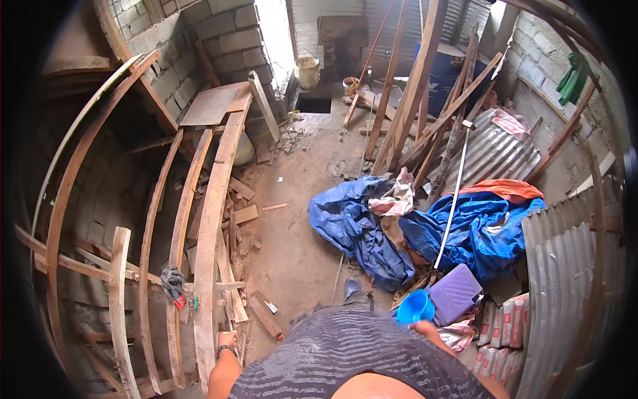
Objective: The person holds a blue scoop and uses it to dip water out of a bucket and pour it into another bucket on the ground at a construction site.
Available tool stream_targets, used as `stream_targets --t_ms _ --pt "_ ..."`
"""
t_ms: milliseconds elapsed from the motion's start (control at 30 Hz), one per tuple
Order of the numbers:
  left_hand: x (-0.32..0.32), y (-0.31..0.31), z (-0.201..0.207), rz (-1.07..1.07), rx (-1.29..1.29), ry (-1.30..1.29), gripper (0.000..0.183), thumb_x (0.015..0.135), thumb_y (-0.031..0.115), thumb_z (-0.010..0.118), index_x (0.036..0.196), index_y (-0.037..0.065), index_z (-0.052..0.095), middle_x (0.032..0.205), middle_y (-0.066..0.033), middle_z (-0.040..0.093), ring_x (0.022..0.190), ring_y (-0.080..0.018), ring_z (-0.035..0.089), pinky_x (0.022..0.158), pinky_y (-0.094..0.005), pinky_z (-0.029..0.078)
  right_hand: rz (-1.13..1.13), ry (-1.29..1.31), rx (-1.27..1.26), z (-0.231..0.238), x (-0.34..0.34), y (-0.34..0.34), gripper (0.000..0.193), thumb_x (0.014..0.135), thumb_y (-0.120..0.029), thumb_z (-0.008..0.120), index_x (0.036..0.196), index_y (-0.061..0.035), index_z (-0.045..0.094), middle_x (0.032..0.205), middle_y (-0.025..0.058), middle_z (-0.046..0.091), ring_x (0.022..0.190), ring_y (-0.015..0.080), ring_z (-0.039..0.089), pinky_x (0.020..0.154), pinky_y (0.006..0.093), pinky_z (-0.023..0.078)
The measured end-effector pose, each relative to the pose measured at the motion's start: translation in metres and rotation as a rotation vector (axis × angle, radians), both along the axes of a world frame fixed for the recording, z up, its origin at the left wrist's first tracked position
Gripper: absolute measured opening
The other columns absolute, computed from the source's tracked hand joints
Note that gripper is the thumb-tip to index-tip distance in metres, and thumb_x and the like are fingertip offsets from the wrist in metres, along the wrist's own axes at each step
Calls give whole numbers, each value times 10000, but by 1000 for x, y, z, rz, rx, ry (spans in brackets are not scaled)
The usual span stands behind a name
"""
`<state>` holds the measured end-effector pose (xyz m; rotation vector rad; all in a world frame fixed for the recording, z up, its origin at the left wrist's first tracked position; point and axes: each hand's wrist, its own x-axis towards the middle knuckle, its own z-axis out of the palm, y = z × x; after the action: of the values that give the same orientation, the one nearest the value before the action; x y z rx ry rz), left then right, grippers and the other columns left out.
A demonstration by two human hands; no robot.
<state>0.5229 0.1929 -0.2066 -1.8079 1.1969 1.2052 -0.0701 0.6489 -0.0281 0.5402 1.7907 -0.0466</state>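
Note:
My left hand (226,339), with a dark watch on its wrist, is beside the right edge of a long wooden plank (216,199). Its fingers look curled in; what they hold, if anything, is hidden. Lower right, my right hand (421,326) is at the near rim of a round blue plastic container (413,307). Most of its fingers are out of sight, so I cannot tell whether it grips the rim. Right beside that container lies a purple plastic case (455,294).
Blue tarps (362,226) lie heaped at the centre right, beside corrugated metal sheets (498,143). Stacked bags (505,326) stand lower right. Wooden beams (405,100) lean at the back near a dark floor opening (313,105). Wood scraps (244,215) litter the floor by the left framework.

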Motion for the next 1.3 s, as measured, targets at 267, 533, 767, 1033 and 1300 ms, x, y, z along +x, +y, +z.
stream_targets --t_ms 267,533,767,1033,1300 --pt "-141 -69 -7 303 -74 488 441 913 323 681 1251 46 628 869 -12 675 643 -74 592 527 -256 461 347 563 -543 -157 -200 -142 243 771 -265 646 818 -39 726 743 125 702 636 246 669 592 410 523" --pt "-169 -68 -44 61 -121 575 459 900 352 699 1237 49 624 929 -25 668 709 -99 599 576 -298 488 358 586 -601 -86 -241 -326 284 754 -285 667 824 -10 677 606 73 605 469 186 575 439 352 459" --pt "-196 -140 -79 330 -134 475 296 891 361 692 1024 96 693 674 12 588 540 -105 531 464 -309 423 113 373 -371 -107 -218 -188 316 835 -375 667 757 -74 610 641 40 584 507 172 525 480 390 416" --pt "-383 -297 36 346 -515 892 459 934 360 661 1290 76 607 1026 -8 658 849 -92 584 681 -252 462 -301 378 -291 -61 -172 -155 306 909 -339 642 704 -139 533 579 -22 464 447 125 427 416 320 335" --pt "-379 -246 35 -277 -541 867 534 882 375 700 1267 16 613 1236 -147 664 1152 -273 624 993 -378 467 -172 353 -404 -91 -174 -190 241 878 -290 682 821 -70 599 598 13 518 420 135 432 407 325 349"
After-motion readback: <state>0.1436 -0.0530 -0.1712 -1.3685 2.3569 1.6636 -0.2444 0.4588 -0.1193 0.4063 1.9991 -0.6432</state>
